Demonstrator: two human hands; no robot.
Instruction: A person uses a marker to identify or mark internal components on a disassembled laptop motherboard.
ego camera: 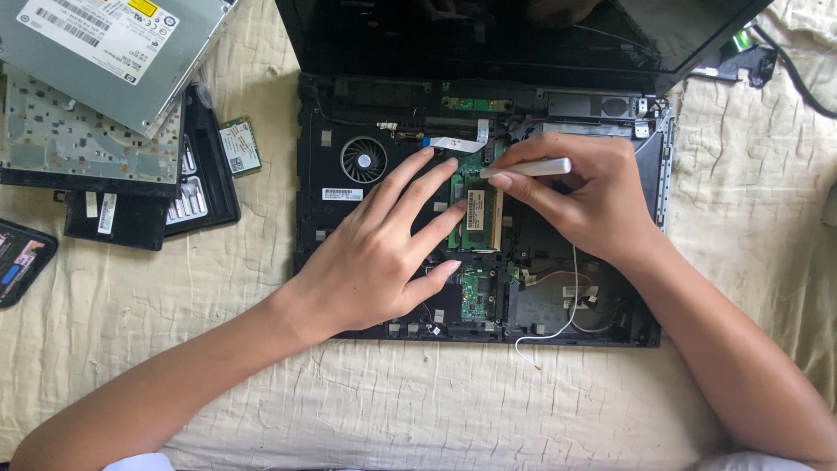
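An opened black laptop base [349, 218] lies on a cream quilted cloth, its circuit boards bare. My left hand [384, 253] rests flat on the base with fingers spread, the fingertips touching a green memory module [478, 209] near the middle. My right hand [584, 196] grips a slim white tool [532, 167], whose tip points left at the module's upper edge. A round cooling fan [363, 160] sits just left of my left fingertips. A smaller green card [477, 292] lies below the module.
The laptop's dark screen [523, 35] stands open at the back. At the left lie a silver optical drive [96, 48], a keyboard panel [78, 139], black covers [196, 174], a small green card [240, 146] and a phone [22, 257]. A loose white wire [545, 336] hangs off the front edge.
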